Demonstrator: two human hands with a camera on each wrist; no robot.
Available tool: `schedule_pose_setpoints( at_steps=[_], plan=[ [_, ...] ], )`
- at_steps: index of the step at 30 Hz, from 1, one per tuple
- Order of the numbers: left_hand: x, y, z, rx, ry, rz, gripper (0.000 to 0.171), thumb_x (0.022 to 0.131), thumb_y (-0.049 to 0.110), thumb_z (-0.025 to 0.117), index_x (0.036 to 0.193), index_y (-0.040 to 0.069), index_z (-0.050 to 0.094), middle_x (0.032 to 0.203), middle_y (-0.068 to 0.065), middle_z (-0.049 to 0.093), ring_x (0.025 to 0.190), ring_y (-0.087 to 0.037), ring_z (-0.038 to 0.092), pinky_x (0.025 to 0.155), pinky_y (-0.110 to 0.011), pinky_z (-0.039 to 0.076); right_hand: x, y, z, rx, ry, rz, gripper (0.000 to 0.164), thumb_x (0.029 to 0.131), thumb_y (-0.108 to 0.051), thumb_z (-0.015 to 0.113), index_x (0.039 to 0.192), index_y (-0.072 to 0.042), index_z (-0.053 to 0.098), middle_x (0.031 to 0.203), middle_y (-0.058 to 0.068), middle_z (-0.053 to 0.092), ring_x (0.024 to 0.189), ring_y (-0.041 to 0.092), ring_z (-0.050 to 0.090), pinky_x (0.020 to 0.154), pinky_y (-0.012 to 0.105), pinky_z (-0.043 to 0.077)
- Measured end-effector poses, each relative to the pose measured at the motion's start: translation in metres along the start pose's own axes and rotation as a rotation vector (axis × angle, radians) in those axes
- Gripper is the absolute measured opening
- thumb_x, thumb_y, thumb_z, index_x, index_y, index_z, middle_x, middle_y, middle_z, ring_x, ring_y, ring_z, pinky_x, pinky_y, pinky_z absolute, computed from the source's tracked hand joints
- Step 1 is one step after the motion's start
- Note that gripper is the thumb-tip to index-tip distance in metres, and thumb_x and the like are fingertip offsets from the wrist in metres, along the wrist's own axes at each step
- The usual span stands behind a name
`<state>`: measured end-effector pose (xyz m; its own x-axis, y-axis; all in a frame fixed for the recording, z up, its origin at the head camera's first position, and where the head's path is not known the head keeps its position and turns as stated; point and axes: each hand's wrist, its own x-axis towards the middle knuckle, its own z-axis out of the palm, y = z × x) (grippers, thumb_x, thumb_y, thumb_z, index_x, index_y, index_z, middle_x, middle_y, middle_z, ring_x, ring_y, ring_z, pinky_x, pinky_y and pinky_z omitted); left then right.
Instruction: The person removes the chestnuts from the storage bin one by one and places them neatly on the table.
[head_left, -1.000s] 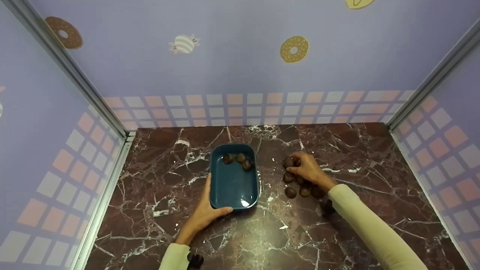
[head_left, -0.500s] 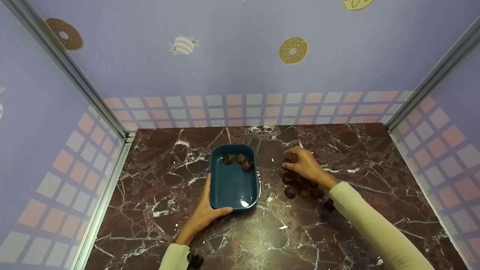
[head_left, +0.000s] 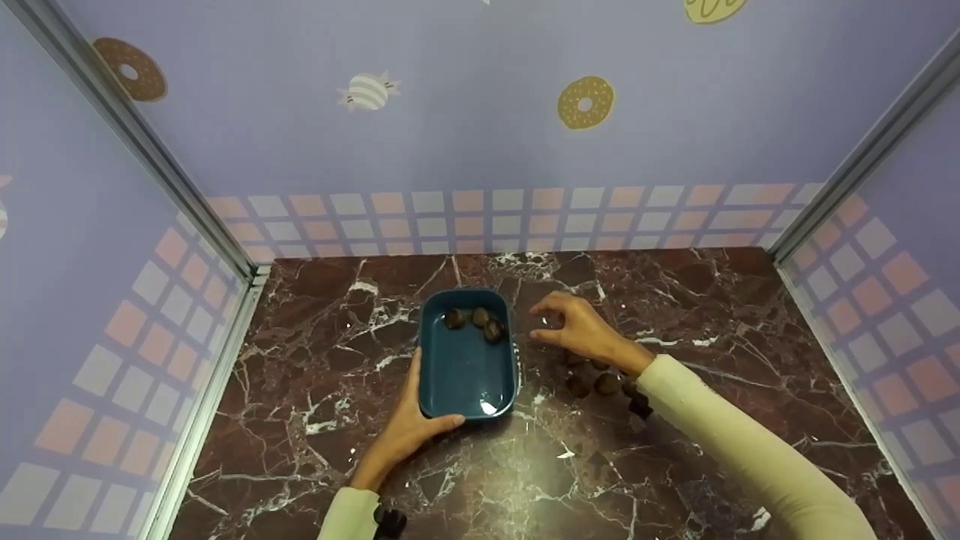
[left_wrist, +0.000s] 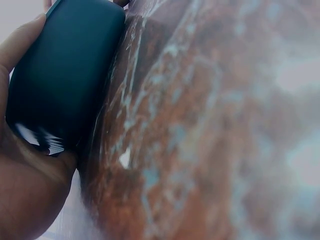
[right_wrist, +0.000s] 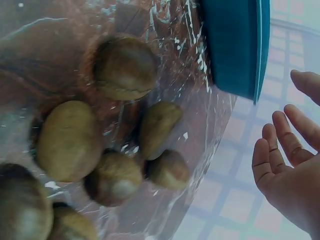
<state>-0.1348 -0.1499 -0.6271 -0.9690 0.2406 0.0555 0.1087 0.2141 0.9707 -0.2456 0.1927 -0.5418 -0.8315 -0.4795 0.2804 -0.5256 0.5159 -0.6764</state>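
A teal rectangular dish [head_left: 469,375] stands on the marble tabletop with three brown chestnuts [head_left: 455,319] at its far end. My left hand [head_left: 412,420] holds the dish at its near left corner, fingers along the left wall and thumb along the near one; the left wrist view shows this hand [left_wrist: 30,185] against the dish wall [left_wrist: 65,70]. Between the dish and a loose group of chestnuts [head_left: 607,384], my right hand [head_left: 585,330] hovers with thumb and fingers apart and nothing between them. Several chestnuts [right_wrist: 70,141] lie under it in the right wrist view, partly hidden by the hand in the head view.
Dark red marble with white veins forms the tabletop [head_left: 330,337]. Lilac walls with a checked border [head_left: 510,217] enclose it at the back and both sides. Metal rails [head_left: 202,360] run along the wall edges.
My right hand has moved left from the chestnut group toward the dish, with its thumb and fingers now apart. The left hand and the dish have stayed in place.
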Motion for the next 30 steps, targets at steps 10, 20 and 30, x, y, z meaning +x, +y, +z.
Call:
schedule_pose_setpoints(
  at_steps=[10, 20, 30],
  plan=[
    [0.000, 0.002, 0.000, -0.018, 0.000, 0.011, 0.129, 0.075, 0.012, 0.090, 0.164, 0.025, -0.003, 0.170, -0.006, -0.002, 0.154, -0.033, 0.002, 0.118, -0.064, 0.006, 0.029, -0.007, 0.019, -0.052, -0.187, -0.039, 0.044, 0.084, -0.022, 0.085, 0.119, 0.001, 0.071, 0.113, 0.011, 0.067, 0.100, 0.029, 0.061, 0.084, 0.044, 0.050],
    [-0.006, 0.038, -0.008, -0.021, -0.062, 0.021, 0.126, 0.076, 0.010, 0.088, 0.162, 0.004, -0.003, 0.168, -0.019, -0.002, 0.153, -0.041, 0.003, 0.117, -0.066, 0.010, 0.048, -0.006, 0.037, -0.056, -0.274, -0.072, 0.046, 0.083, -0.016, 0.085, 0.120, 0.006, 0.069, 0.114, 0.021, 0.065, 0.093, 0.036, 0.065, 0.079, 0.045, 0.052],
    [-0.007, 0.035, -0.005, -0.050, -0.016, 0.053, 0.127, 0.071, 0.010, 0.090, 0.162, 0.002, 0.002, 0.168, -0.020, 0.002, 0.152, -0.043, 0.006, 0.116, -0.068, 0.008, 0.057, -0.007, 0.051, -0.155, -0.313, -0.037, 0.044, 0.082, -0.017, 0.086, 0.121, 0.000, 0.072, 0.117, 0.013, 0.065, 0.108, 0.029, 0.062, 0.094, 0.048, 0.051]
  ],
)
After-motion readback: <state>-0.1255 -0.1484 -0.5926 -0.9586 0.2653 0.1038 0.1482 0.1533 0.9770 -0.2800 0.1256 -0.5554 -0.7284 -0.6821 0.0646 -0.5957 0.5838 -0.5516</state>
